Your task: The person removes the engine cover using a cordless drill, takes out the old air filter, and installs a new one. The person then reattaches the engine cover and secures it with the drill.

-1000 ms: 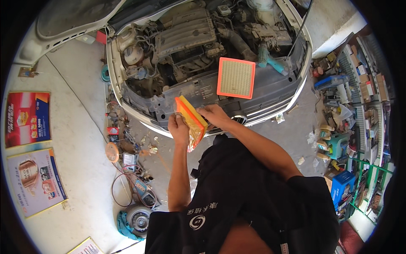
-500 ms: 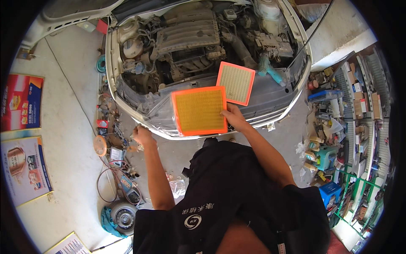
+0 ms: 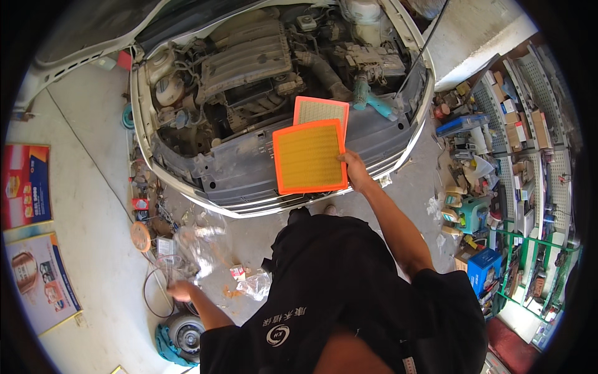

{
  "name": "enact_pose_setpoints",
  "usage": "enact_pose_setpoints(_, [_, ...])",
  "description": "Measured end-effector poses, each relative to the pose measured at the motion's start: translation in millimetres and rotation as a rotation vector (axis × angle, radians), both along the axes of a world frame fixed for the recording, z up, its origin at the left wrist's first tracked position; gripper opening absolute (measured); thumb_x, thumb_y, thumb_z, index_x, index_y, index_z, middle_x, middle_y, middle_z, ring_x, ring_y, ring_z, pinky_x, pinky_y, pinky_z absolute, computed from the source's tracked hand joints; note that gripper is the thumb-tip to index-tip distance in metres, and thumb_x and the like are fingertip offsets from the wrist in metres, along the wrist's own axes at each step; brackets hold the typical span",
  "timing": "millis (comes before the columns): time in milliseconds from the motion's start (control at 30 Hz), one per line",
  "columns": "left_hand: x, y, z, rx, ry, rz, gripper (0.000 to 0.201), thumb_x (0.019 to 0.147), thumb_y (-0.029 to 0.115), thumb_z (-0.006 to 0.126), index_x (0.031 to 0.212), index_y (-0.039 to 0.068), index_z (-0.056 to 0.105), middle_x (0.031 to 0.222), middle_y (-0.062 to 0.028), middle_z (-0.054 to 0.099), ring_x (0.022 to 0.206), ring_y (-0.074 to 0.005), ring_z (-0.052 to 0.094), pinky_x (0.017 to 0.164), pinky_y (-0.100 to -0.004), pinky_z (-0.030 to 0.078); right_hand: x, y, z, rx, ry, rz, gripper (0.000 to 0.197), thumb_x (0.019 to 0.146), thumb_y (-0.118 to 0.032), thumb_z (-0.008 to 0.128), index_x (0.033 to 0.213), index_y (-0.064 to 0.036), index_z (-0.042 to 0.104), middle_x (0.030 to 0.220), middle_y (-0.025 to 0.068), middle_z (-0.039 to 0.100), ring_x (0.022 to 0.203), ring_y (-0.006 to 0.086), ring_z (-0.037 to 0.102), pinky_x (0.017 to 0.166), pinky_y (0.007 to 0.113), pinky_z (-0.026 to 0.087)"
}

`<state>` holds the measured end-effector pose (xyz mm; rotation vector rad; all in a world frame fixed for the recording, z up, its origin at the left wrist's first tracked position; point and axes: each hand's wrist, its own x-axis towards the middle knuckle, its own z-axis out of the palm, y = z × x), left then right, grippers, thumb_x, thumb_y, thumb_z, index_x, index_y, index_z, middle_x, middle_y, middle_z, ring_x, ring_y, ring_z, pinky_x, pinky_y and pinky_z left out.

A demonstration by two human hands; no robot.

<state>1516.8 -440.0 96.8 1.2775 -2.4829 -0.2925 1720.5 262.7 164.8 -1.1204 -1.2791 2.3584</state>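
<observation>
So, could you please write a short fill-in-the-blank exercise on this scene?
1. The right hand holds a square, yellow-pleated filter framed in the colour ____.
2. The teal, pistol-shaped tool lies to the picture's ____ of that filter.
3. Near the left hand is a crumpled sheet of clear ____.
Missing words: orange; right; plastic.

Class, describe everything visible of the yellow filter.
The yellow filter is a flat, roughly square panel: fine, paper-like pleats inside an orange rim. Its broad face is toward the camera; the right hand grips its right edge, over the car's front. It partly hides a paler filter; whether they touch is unclear.
</observation>
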Motion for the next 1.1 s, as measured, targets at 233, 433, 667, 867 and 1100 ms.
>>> enact_pose_setpoints(233, [88.3,29.6,99.7,-0.502,-0.031,-0.046,0.067,0.087,0.032,0.070,0.144,0.001,0.057,0.129,-0.0222,0.066,0.122,-0.0452,0.063,0.101,-0.0624,0.049,-13.6,-45.2,-6.3,-0.228,0.119,0.065,0.036,0.096,-0.015,0.058,0.126,0.0019,0.066,0.108,0.0078,0.072,0.099,0.0205,0.071,0.090,0.033,0.058])
enact_pose_setpoints(433, [62.4,177.7,97.1,0.875,0.023,-0.922,0.057,0.104,0.028,0.067,0.149,-0.004,0.054,0.130,-0.0179,0.070,0.123,-0.0271,0.067,0.093,-0.0387,0.057,-21.2,-104.9,-36.8,-0.395,0.149,0.182,0.037,0.096,-0.013,0.058,0.130,0.0012,0.065,0.119,0.0082,0.071,0.111,0.0206,0.070,0.097,0.034,0.056])
enact_pose_setpoints(667, [-9.0,309.8,84.9,1.867,-0.371,-0.907,0.057,0.104,0.022,0.069,0.151,-0.004,0.051,0.139,-0.0127,0.067,0.124,-0.0230,0.066,0.105,-0.0394,0.053,-51.8,-135.7,-23.5,-0.475,0.229,0.110,0.046,0.098,-0.012,0.059,0.142,0.0002,0.060,0.132,0.0125,0.071,0.120,0.0230,0.069,0.102,0.037,0.056])
enact_pose_setpoints(867, [-119.1,356.4,96.5,1.869,-0.507,-1.158,0.041,0.103,0.011,0.068,0.141,-0.006,0.061,0.130,-0.0097,0.071,0.119,-0.0167,0.066,0.106,-0.0325,0.049,-97.3,-110.7,9.5,-0.339,0.087,0.091,0.060,0.098,-0.026,0.069,0.151,-0.0010,0.054,0.140,0.0178,0.066,0.126,0.0348,0.067,0.105,0.053,0.054])
enact_pose_setpoints(1100, [-253.4,403.8,58.6,1.795,-0.903,-1.187,0.057,0.106,0.036,0.066,0.146,-0.004,0.057,0.129,-0.0138,0.071,0.120,-0.0226,0.067,0.098,-0.0363,0.055,-152.4,-101.7,16.5,-0.214,0.051,-0.032,0.050,0.100,-0.019,0.072,0.144,-0.0007,0.056,0.131,0.0156,0.070,0.111,0.0273,0.075,0.090,0.046,0.066])
